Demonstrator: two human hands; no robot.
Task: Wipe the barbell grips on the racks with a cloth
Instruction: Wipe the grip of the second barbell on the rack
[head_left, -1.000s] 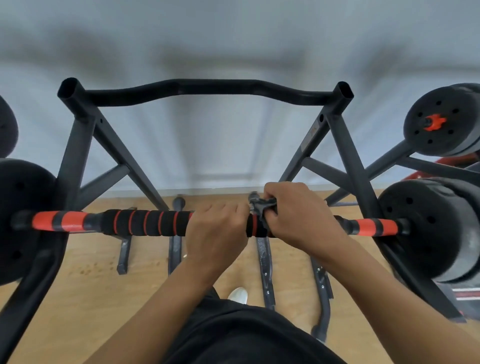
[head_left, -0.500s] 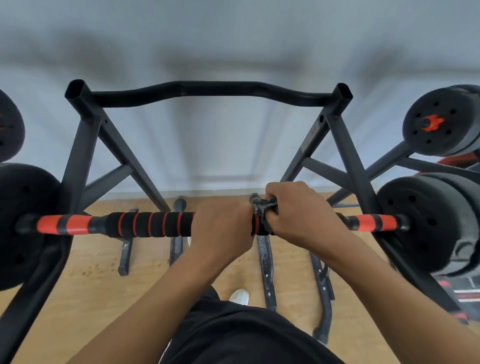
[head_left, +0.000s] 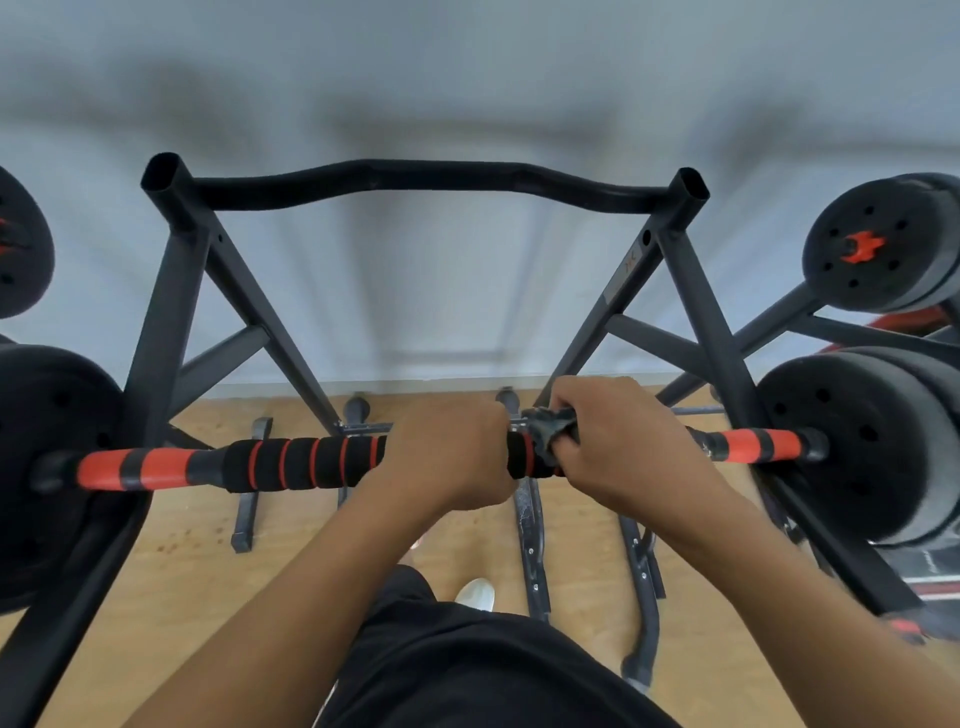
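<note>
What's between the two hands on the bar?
In the head view, a short piece of black foam grip with a red ring, and the grey cloth bunched against the right hand.

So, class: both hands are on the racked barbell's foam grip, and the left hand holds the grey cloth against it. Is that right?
Not quite: the head view shows the right hand holding the grey cloth against the foam grip; the left hand grips it bare.

Left of the left hand the foam grip lies bare; rack posts and weight plates block both ends.
</note>
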